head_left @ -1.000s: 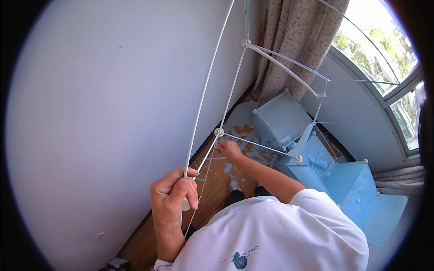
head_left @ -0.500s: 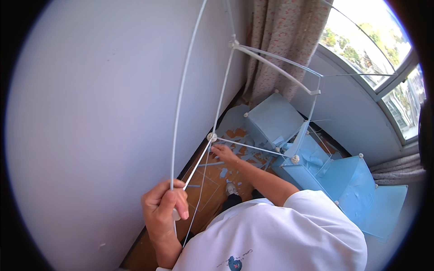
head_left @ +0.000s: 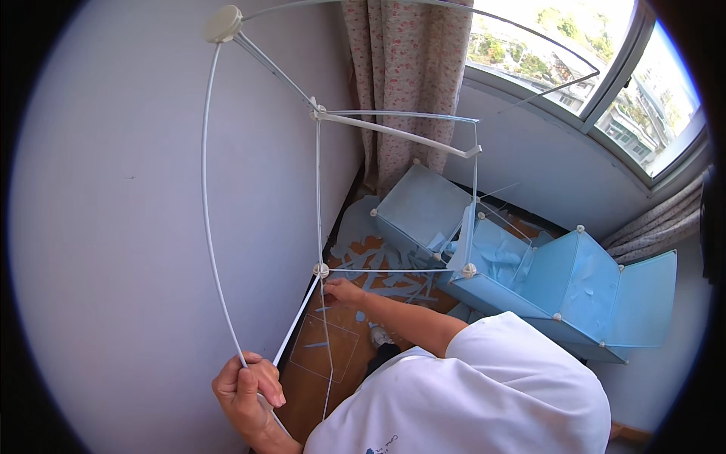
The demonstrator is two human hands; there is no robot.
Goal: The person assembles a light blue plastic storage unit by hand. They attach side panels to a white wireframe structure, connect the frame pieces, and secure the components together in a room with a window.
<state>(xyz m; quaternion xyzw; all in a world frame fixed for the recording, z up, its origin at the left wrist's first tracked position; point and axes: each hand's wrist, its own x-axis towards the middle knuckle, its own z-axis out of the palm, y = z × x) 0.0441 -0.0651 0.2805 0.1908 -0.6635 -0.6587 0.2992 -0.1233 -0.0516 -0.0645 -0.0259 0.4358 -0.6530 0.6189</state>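
A white wire cube frame (head_left: 319,181), stripped of panels, stands in front of me beside the wall. My left hand (head_left: 248,390) is closed around its near bowed rod, low on the left. My right hand (head_left: 344,293) reaches forward, with its fingers curled at a thin rod just under a round white connector (head_left: 321,270). Another round connector (head_left: 223,24) joins rods at the upper left, and a further connector (head_left: 318,111) sits lower behind it. Torn blue sheet hangs from the frame's right side, by a connector (head_left: 469,270).
Light-blue panelled storage cubes (head_left: 560,284) lie to the right, some panels crumpled. Another blue cube (head_left: 425,206) stands near the flowered curtain (head_left: 408,83). Blue scraps (head_left: 378,278) litter the wooden floor, where a square wire panel (head_left: 325,348) lies. A window (head_left: 544,53) is at upper right.
My view has shifted, so the frame's upper left connector now shows. Both hands sit lower and farther left in view, still at the same rods.
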